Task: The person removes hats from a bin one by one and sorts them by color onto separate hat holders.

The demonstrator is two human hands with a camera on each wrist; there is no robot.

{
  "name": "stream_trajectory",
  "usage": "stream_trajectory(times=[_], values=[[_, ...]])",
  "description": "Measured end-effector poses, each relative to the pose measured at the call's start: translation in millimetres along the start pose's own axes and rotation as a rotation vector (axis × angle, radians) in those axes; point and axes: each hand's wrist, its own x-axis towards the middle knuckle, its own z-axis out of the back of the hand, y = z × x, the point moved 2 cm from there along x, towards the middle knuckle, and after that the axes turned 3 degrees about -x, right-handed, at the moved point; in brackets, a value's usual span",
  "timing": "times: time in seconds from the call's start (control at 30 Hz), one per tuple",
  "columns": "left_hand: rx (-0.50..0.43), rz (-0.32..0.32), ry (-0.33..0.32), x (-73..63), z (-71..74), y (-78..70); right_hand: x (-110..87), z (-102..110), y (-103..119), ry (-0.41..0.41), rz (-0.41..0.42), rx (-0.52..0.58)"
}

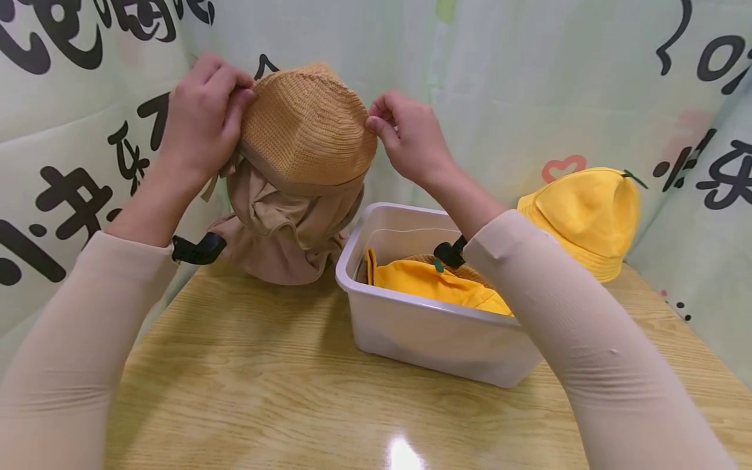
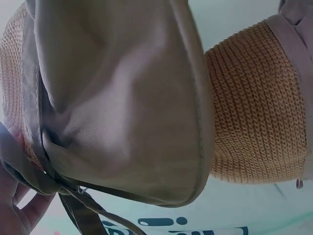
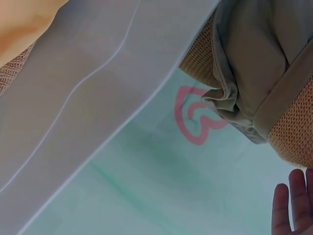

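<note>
A hat with a tan knit crown (image 1: 308, 124) and a brownish cloth brim (image 2: 127, 107) is raised at the back left. My left hand (image 1: 202, 117) pinches the left side of its crown between thumb and fingers. At the crown's right edge, the thumb and forefinger of my right hand (image 1: 411, 137) pinch the knit; its other fingers look fairly straight in the right wrist view. Cloth ties (image 2: 80, 196) dangle by my left hand. Below and behind it is another hat, whose knit crown (image 2: 257, 107) shows in the left wrist view; beige cloth (image 1: 282, 254) rests on the table beneath.
Beside the hats, a white plastic bin (image 1: 435, 333) holds a folded yellow hat (image 1: 435, 281) and some brown knit. A yellow bucket hat (image 1: 587, 212) with a green stem stands at the right. Printed curtains (image 1: 470, 98) enclose the wooden table (image 1: 264, 391).
</note>
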Motion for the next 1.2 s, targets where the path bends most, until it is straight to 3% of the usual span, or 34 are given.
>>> stream_trajectory(times=[0.2,0.4,0.7,1.2], values=[[0.022,0.062,0.043,0.5,-0.5,-2.1,1.5,1,-1,0.035,-0.007,-0.02],[0.018,0.084,0.049,0.7,-5.2,0.9,3.0,-3,-3,0.046,-0.006,-0.048],[-0.019,0.089,0.048,-9.8,-13.7,9.4,3.2,-14,-4,0.099,-0.033,-0.084],[-0.006,0.147,0.097,-20.3,-25.3,21.9,0.7,-32,-2,0.18,-0.103,-0.122]])
